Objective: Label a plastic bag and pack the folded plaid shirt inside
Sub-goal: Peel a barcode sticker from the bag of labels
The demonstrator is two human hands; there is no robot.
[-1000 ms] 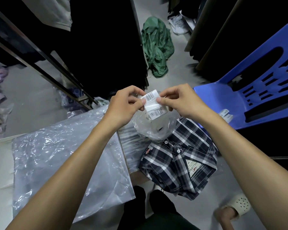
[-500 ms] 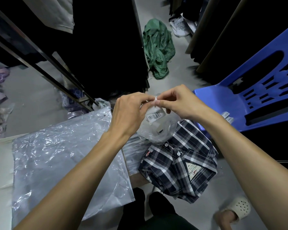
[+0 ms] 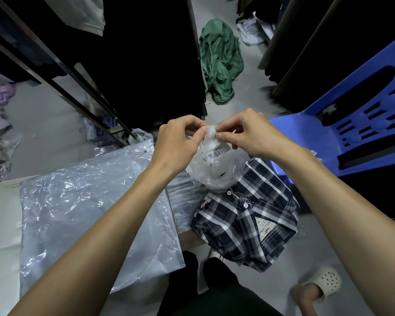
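A white barcode label strip point(image 3: 211, 147) is pinched at its top edge between my left hand point(image 3: 178, 144) and my right hand point(image 3: 249, 135), thumbs and forefingers almost touching. Below the strip hangs a crumpled clear bag point(image 3: 217, 172) with more labels inside. The folded dark plaid shirt point(image 3: 244, 215) lies under it, collar tag up, partly over the surface's right edge. A large flat clear plastic bag point(image 3: 82, 208) lies to the left under my left forearm.
A blue plastic chair point(image 3: 342, 131) stands to the right. A green garment point(image 3: 219, 62) lies on the floor ahead. A metal rack point(image 3: 62, 71) with dark hanging clothes fills the upper left. A white box point(image 3: 2, 213) sits at left. A foot in a white clog point(image 3: 322, 286) is at lower right.
The label strip has turned from face-up to hanging downward. Both hands' fingertips have come together at its top edge, and the hands have dropped slightly.
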